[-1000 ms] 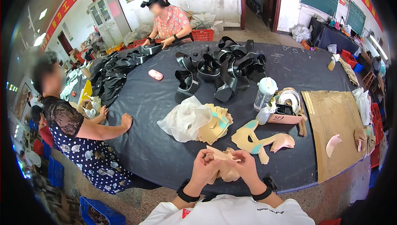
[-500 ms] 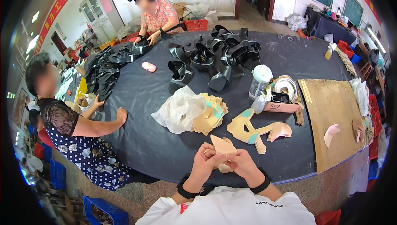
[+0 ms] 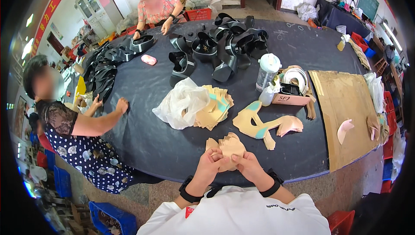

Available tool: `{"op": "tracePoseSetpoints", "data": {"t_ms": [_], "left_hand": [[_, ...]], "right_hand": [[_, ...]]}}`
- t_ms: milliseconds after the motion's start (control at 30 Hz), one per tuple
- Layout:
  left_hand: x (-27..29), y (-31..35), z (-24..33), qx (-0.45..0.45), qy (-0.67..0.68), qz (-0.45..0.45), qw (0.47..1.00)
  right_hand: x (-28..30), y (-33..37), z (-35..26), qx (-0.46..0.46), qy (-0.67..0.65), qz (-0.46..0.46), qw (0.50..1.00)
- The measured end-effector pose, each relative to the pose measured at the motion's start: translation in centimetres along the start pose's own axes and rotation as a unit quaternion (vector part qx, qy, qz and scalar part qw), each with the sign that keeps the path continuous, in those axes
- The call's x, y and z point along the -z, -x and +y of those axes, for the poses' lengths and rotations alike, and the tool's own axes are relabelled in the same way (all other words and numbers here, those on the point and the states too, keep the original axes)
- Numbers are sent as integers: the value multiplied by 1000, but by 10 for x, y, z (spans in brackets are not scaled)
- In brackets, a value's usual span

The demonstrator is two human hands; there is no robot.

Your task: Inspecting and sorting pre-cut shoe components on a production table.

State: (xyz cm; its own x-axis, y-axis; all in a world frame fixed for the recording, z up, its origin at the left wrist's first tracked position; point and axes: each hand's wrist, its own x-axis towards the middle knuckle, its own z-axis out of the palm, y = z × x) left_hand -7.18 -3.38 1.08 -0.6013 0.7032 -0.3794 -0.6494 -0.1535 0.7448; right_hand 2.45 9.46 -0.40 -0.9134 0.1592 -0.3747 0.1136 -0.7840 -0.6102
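Observation:
Over the near edge of the dark-covered table, my left hand [image 3: 208, 165] and my right hand [image 3: 250, 166] are closed on a small bunch of beige cut pieces [image 3: 232, 145]. Their upper edges fan out above my fingers; the lower part is hidden by my hands. Just beyond lies a curved spread of beige pieces [image 3: 246, 120] with turquoise patches, ending in pinkish ones [image 3: 289, 125] at the right. A thicker stack of beige pieces [image 3: 215, 109] is partly covered by a crumpled white plastic bag [image 3: 179, 103].
Black shoe-upper-like parts [image 3: 225, 53] are heaped at the far middle. A clear bottle [image 3: 267, 71] and a small box [image 3: 292, 100] stand right of centre, beside a cardboard sheet [image 3: 346, 105]. One person [image 3: 82, 144] stands at the left; another [image 3: 158, 8] handles black parts across the table.
The beige pieces in my hands are now fanned wider, with several edges showing. The far person's one hand has come away from the black part. My view has shifted slightly.

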Motion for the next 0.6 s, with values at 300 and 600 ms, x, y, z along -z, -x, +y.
{"op": "tracePoseSetpoints", "data": {"t_ms": [300,600], "left_hand": [[23,23,-35,-10,-76,-40,996],[37,38,-60,170,95,-132,972]], "right_hand": [[30,17,21,-29,142,-45,988],[55,35,57,-86,-24,-124,988]]}}
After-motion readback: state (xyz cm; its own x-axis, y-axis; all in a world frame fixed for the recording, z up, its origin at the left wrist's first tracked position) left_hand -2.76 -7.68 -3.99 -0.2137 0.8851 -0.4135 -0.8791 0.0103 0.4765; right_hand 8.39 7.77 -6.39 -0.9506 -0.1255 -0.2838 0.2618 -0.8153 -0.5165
